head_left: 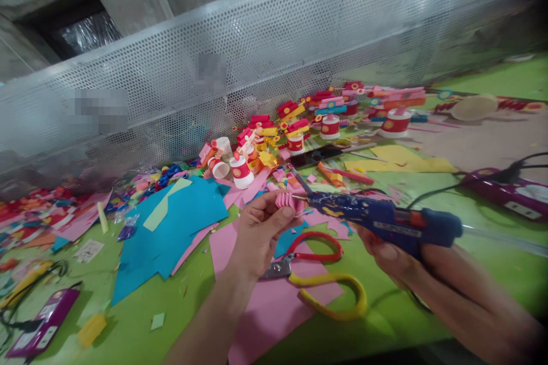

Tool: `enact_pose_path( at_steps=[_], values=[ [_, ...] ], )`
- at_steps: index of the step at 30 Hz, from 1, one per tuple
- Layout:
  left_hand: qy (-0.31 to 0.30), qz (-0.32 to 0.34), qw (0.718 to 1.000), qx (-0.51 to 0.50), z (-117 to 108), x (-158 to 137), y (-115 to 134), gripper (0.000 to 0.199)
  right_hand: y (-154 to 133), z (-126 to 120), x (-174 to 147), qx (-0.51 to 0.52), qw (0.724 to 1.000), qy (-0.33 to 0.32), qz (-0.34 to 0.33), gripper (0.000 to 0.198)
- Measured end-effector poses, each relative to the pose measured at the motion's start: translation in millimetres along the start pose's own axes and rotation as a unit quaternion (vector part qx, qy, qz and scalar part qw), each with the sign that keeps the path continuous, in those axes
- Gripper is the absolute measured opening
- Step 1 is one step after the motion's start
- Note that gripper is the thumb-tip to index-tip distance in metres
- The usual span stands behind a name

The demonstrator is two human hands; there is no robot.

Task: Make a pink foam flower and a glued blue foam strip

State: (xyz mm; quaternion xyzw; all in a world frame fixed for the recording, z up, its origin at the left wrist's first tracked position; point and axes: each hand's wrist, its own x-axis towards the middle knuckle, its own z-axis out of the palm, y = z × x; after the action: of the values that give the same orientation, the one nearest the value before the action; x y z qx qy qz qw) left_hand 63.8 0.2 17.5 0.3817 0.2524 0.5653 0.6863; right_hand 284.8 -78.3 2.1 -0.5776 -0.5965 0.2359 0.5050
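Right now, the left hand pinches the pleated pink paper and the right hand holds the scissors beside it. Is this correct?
Not quite: the head view shows the right hand holding the glue gun, while the scissors lie below the hands. The left hand does pinch the pleated pink paper.
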Motion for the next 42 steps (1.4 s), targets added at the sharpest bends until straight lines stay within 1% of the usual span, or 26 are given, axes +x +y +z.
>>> enact_pose_path(
  at_steps=[3, 5, 8, 14, 24, 27, 30, 32, 36, 39, 42],
  values=[
    [-0.003, 0.001, 1.000, 0.000, -0.2, 0.1, -0.1, 0.029, -2.7, -1.2, 1.4, -0.013, 0.999, -0.026, -0.026, 0.039],
    [-0.004, 0.003, 1.000, -0.001, -0.1, 0.0, -0.1, 0.028, -5.3, -2.4, 2.5, -0.025, 0.999, -0.011, -0.034, 0.040],
    [-0.003, 0.004, 1.000, 0.003, 0.6, -0.5, 0.4, 0.029, -9.6, -3.7, 4.3, -0.042, 0.998, -0.012, -0.045, 0.042],
    [0.011, 0.002, 1.000, 0.019, 2.1, -0.9, 1.3, 0.031, -14.1, -4.0, 4.8, -0.046, 0.998, -0.014, -0.031, 0.043],
    [-0.013, 0.008, 1.000, 0.008, 1.7, -0.8, 1.5, 0.028, -6.3, -7.0, 2.8, -0.051, 0.998, -0.041, -0.022, 0.042],
    [-0.011, 0.006, 1.000, 0.016, 0.9, -1.1, 1.2, 0.028, -7.1, -6.2, 2.8, -0.055, 0.998, -0.014, -0.020, 0.046],
    [-0.001, 0.004, 1.000, 0.023, 0.5, -1.4, 0.7, 0.031, -8.3, -3.7, 0.8, -0.040, 0.999, -0.001, -0.014, 0.044],
    [-0.003, 0.002, 1.000, 0.019, 1.1, -1.6, 0.8, 0.031, -10.3, -2.1, -1.5, -0.018, 1.000, -0.002, 0.003, 0.043],
    [-0.005, 0.003, 1.000, 0.010, 3.4, -2.1, 2.1, 0.031, -21.2, 0.1, -4.7, -0.001, 0.999, 0.024, 0.046, 0.045],
    [0.004, 0.002, 1.000, 0.013, 4.4, -2.5, 2.6, 0.031, -29.7, 1.1, -5.4, -0.001, 0.998, 0.036, 0.045, 0.044],
    [0.004, 0.005, 1.000, 0.011, 3.9, -2.5, 2.1, 0.031, -32.0, 0.8, -6.6, -0.011, 0.997, 0.054, 0.048, 0.045]
  ],
)
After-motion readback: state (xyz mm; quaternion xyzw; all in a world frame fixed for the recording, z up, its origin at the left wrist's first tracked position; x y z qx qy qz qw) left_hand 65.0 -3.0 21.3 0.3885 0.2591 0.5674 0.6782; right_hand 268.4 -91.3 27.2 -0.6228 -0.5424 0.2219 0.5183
